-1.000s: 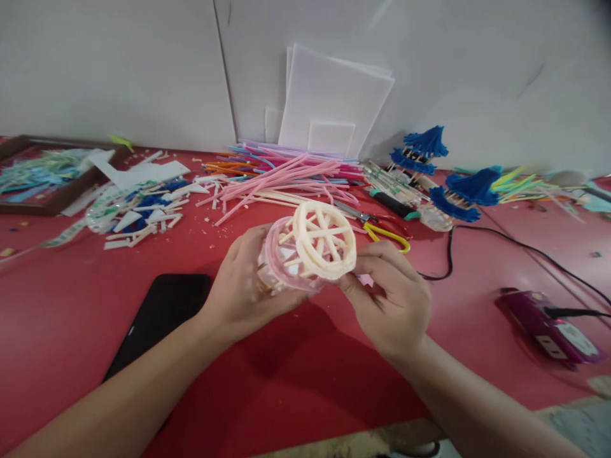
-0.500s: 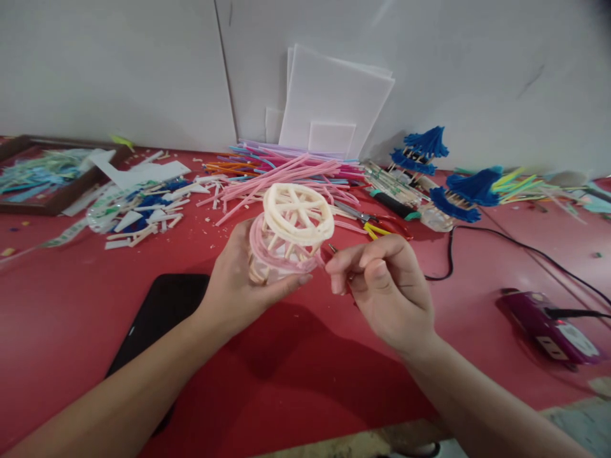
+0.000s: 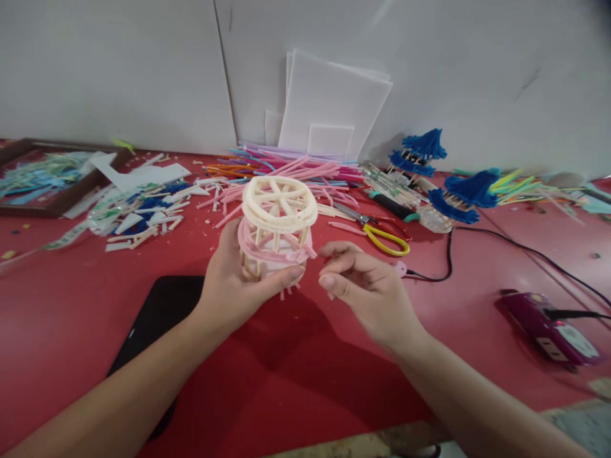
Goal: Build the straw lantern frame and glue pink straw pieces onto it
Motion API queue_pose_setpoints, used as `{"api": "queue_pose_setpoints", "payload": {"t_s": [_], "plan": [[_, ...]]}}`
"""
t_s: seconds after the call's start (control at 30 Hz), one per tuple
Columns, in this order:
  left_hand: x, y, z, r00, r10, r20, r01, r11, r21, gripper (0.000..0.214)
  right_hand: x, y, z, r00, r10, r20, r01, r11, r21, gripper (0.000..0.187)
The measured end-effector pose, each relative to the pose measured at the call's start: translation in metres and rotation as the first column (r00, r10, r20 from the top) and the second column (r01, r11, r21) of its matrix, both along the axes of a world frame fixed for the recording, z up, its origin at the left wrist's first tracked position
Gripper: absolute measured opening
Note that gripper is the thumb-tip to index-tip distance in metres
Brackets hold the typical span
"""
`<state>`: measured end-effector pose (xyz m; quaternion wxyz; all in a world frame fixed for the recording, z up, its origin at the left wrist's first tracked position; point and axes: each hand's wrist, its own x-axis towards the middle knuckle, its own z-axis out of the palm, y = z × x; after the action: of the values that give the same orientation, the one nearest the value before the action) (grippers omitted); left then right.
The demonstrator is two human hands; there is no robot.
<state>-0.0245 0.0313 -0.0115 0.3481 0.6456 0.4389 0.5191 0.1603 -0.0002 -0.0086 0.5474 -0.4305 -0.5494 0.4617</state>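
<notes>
My left hand (image 3: pixel 238 273) is wrapped round a small round model made of fuzzy pipe cleaners and holds it above the table. Its cream wheel-like top (image 3: pixel 280 205) has spokes and rests on short cream posts. Below it runs a pink band (image 3: pixel 267 251), with pink ends sticking out underneath. Just right of the model is my right hand (image 3: pixel 365 283), its fingers curled and thumb bent toward them; what they hold, if anything, is hidden. Behind that wrist shows a pink piece (image 3: pixel 400 268) joined to a black cord; the rest of it is covered.
Pink pipe cleaners (image 3: pixel 305 168) lie in a heap at the back, near yellow-handled scissors (image 3: pixel 384 242). Blue roofed models (image 3: pixel 470 194) stand at right, with a purple power strip (image 3: pixel 548 327) nearer. At left are a black phone (image 3: pixel 153 324), white scraps (image 3: pixel 143 222) and a wooden frame (image 3: pixel 57 207).
My left hand has moved the model slightly left and turned it more upright. The right hand has shifted left, its thumb now lower, uncovering the scissors' yellow handles and the pink piece on the cord.
</notes>
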Motion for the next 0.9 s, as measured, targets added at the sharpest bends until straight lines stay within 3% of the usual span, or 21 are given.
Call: {"api": "queue_pose_setpoints", "payload": {"t_s": [0.2, 0.4, 0.57, 0.67, 0.83, 0.9], "plan": [[-0.0032, 0.0014, -0.0051, 1.000, 0.006, -0.005, -0.005, 1.000, 0.029, 0.068, -0.0005, 0.0006, -0.0027, 0.991, 0.124, 0.052, -0.122, 0.991, -0.048, 0.011], [-0.0022, 0.0018, -0.0032, 0.999, 0.038, -0.037, -0.037, 0.999, 0.025, 0.062, -0.0042, -0.0013, -0.0014, 0.998, 0.064, 0.015, -0.063, 0.997, -0.033, 0.011], [-0.0014, 0.0019, -0.0014, 0.999, 0.027, -0.042, -0.025, 0.999, 0.043, 0.060, -0.0064, -0.0022, -0.0034, 0.996, 0.026, -0.080, -0.041, 0.981, -0.187, 0.030], [-0.0025, 0.0027, -0.0036, 0.997, 0.039, -0.063, -0.034, 0.997, 0.070, 0.067, -0.0050, -0.0008, -0.0058, 0.998, 0.030, -0.047, -0.038, 0.980, -0.194, 0.030], [-0.0040, 0.0033, -0.0053, 0.993, 0.062, -0.099, -0.054, 0.996, 0.077, 0.067, -0.0026, 0.0004, -0.0024, 0.989, 0.057, 0.138, -0.045, 0.995, -0.088, 0.005], [-0.0036, 0.0032, -0.0045, 0.994, 0.055, -0.095, -0.047, 0.996, 0.077, 0.062, -0.0022, 0.0003, 0.0001, 0.989, 0.067, 0.132, -0.053, 0.993, -0.108, 0.007]]}}
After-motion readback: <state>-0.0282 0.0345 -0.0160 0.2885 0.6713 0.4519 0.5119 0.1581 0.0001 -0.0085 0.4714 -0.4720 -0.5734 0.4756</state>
